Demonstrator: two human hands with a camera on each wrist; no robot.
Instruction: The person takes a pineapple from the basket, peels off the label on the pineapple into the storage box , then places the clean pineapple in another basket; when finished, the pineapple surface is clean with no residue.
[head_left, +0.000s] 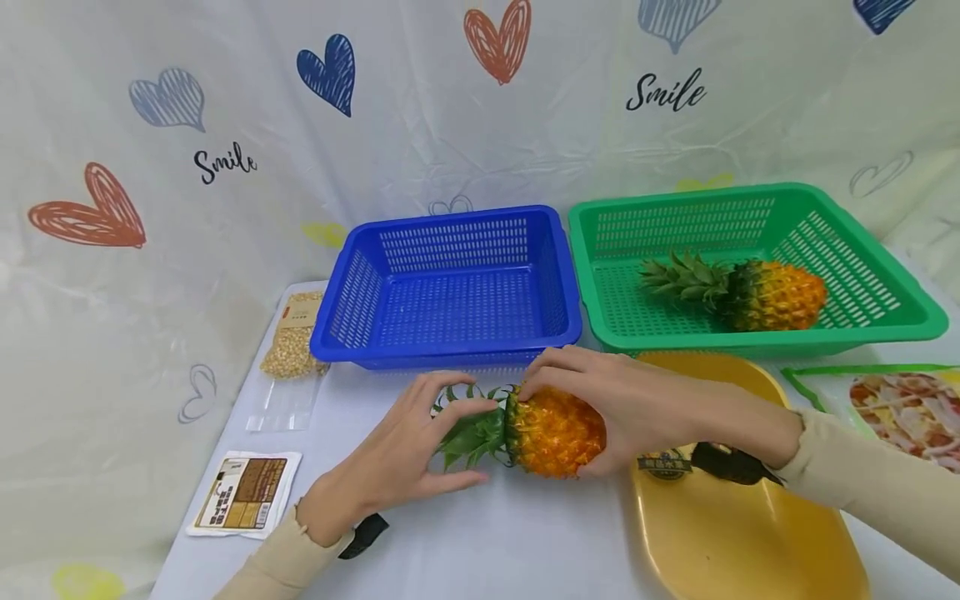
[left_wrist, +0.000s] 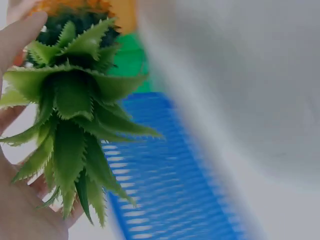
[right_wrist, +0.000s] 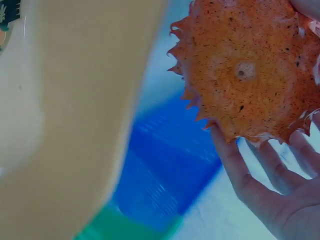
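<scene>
A pineapple (head_left: pixel 558 433) with an orange body and a green leafy crown (left_wrist: pixel 75 115) lies sideways over the white table, crown to the left. My right hand (head_left: pixel 615 400) grips the body from above, fingers on the far side and thumb on the near side. The round base (right_wrist: pixel 250 70) of the fruit faces the right wrist view. Around the crown, my left hand (head_left: pixel 405 442) is spread with loosely bent fingers. Its index finger lies over the leaves, while its thumb stands apart on the near side. Leaves hide part of this hand in the left wrist view.
A blue basket (head_left: pixel 446 354) stands behind the hands. Right of it, a green basket (head_left: pixel 757 342) holds another pineapple (head_left: pixel 780 296). A yellow tub (head_left: pixel 742 550) sits under the right forearm. A grain bag (head_left: pixel 292 350), a flat packet (head_left: pixel 243 493) and a printed bag (head_left: pixel 907 408) lie at the sides.
</scene>
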